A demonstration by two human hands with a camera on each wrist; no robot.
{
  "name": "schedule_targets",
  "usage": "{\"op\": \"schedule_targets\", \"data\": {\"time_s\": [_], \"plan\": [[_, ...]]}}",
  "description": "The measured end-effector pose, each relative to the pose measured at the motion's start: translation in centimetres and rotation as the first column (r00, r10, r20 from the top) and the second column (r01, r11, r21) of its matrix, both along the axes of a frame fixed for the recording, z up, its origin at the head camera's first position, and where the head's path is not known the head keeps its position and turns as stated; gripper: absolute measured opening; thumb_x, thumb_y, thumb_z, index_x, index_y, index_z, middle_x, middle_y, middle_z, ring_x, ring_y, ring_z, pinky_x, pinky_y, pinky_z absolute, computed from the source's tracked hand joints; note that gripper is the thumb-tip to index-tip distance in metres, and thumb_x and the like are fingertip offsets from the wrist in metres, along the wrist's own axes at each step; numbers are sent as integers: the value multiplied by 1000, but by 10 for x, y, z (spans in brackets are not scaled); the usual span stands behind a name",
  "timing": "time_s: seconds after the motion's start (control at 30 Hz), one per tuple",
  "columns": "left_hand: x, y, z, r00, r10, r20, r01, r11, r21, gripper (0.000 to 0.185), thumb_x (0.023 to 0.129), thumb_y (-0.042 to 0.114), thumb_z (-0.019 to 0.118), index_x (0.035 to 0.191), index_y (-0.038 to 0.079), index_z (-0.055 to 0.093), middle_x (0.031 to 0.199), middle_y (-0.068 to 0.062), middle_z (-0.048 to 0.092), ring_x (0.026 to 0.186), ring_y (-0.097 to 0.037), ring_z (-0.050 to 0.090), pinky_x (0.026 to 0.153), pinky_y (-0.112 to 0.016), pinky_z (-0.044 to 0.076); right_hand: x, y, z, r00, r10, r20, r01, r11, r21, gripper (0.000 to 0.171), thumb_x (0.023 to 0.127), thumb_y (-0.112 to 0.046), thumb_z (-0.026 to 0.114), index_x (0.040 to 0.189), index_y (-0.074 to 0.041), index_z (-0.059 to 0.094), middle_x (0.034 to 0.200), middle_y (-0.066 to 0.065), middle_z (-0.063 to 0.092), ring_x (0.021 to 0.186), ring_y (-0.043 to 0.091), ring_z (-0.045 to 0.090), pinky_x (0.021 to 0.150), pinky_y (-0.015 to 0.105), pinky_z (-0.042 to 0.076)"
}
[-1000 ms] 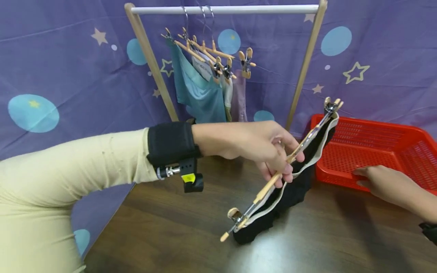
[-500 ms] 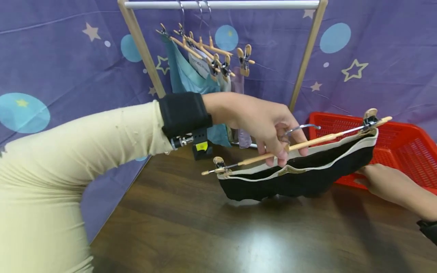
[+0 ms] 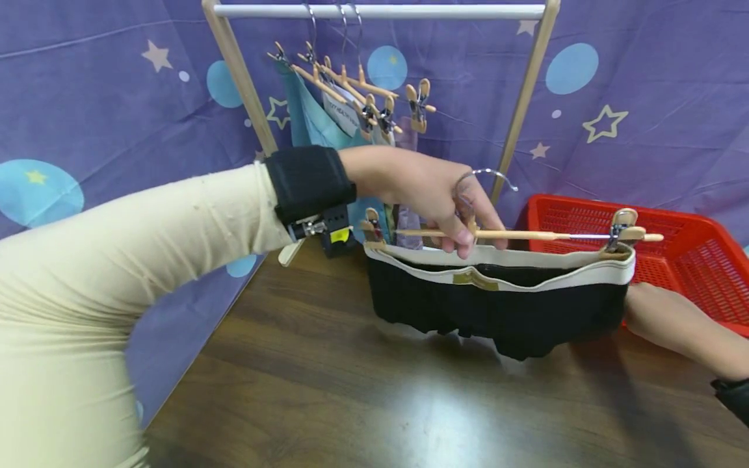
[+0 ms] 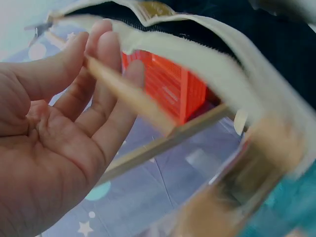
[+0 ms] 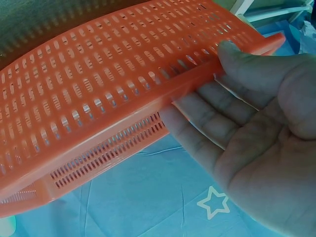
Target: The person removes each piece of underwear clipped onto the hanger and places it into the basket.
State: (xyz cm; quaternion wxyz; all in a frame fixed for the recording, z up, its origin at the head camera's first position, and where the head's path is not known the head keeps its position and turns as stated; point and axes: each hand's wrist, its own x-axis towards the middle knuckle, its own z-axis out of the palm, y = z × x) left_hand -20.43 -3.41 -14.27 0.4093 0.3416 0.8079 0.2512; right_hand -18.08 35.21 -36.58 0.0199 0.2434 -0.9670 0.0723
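Under the left hand (image 3: 433,188) — clip hanger (image 3: 526,235), level now.

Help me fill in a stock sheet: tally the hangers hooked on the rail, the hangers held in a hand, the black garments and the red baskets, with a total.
Rail hangers: 3
Held hanger: 1
Black garment: 1
Red basket: 1
Total: 6

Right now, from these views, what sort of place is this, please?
Probably an indoor corner set up for hanging clothes, perhaps staged: a rack holds garments on clip hangers, a red basket sits nearby, and a star-printed purple cloth forms the backdrop.
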Motion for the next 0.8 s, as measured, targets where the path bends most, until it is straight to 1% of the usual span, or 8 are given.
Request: {"op": "schedule_targets", "data": {"time_s": [0.07, 0.13, 0.23, 0.33, 0.4, 0.47, 0.63, 0.8], "plan": [[-2, -3, -2, 999, 30, -28, -30, 999, 18, 27, 101, 8, 62, 125, 16, 73, 97, -10, 73, 82, -17, 59, 77, -27, 56, 0, -1, 0, 1000, -3, -10, 3, 1000, 1, 30, 82, -2, 79, 109, 2, 64, 78, 5, 69, 66, 19, 62, 62, 51, 61], [-4, -7, -5, 996, 35, -83, -31, 999, 44, 22, 102, 7, 61, 119, 11, 74, 104, -8, 73, 86, -15, 57, 78, -26, 55, 1, -4, 0, 1000, -7, -10, 7, 1000, 22, 34, 81, -2, 81, 110, 4, 64, 78, 8, 71, 64, 21, 64, 62, 54, 61], [-6, -12, -10, 980, 12, -198, 7, 996, 93, 15, 101, 3, 61, 105, 1, 76, 117, -4, 73, 96, -12, 57, 77, -22, 50, 1, -6, -1, 999, -31, 14, 30, 997, 74, 24, 81, -2, 81, 100, -1, 67, 71, 4, 64, 60, 19, 57, 53, 44, 57], [-7, -16, -18, 949, 1, -317, 49, 987, 151, 16, 100, -1, 61, 92, -5, 74, 124, -4, 72, 98, -12, 57, 71, -19, 41, 0, -6, -1, 999, -42, 33, 39, 993, 109, 16, 80, 2, 79, 93, -3, 70, 69, 2, 63, 60, 19, 55, 50, 39, 50], [-8, -19, -25, 922, 18, -386, 58, 981, 184, 17, 100, -3, 60, 89, -4, 73, 121, -7, 74, 90, -13, 57, 67, -19, 38, 1, -5, -1, 998, -44, 36, 40, 993, 108, 15, 80, 4, 78, 92, -2, 71, 74, 7, 67, 65, 24, 62, 54, 43, 52], [-7, -22, -31, 896, 50, -442, 48, 977, 208, 18, 100, -2, 60, 86, -2, 72, 117, -8, 75, 86, -14, 58, 66, -19, 38, 2, -4, -1, 999, -38, 20, 36, 993, 109, 19, 79, 5, 77, 98, 0, 73, 83, 12, 73, 73, 31, 69, 61, 51, 57], [-4, -25, -44, 846, 136, -516, -7, 969, 245, 20, 102, 2, 59, 87, 1, 72, 110, -7, 76, 80, -13, 59, 63, -19, 37, 4, -4, -4, 999, -47, -13, 48, 993, 108, 23, 78, 6, 76, 100, 1, 73, 86, 15, 73, 78, 36, 71, 63, 55, 57], [-2, -31, -54, 784, 190, -591, -21, 960, 281, 22, 102, 12, 63, 84, 5, 73, 92, -7, 74, 64, -12, 43, 59, -20, 31, 5, -8, -7, 997, -56, -61, 62, 994, 87, 19, 78, 3, 77, 95, -5, 73, 80, 8, 71, 70, 31, 68, 54, 50, 54]]}}
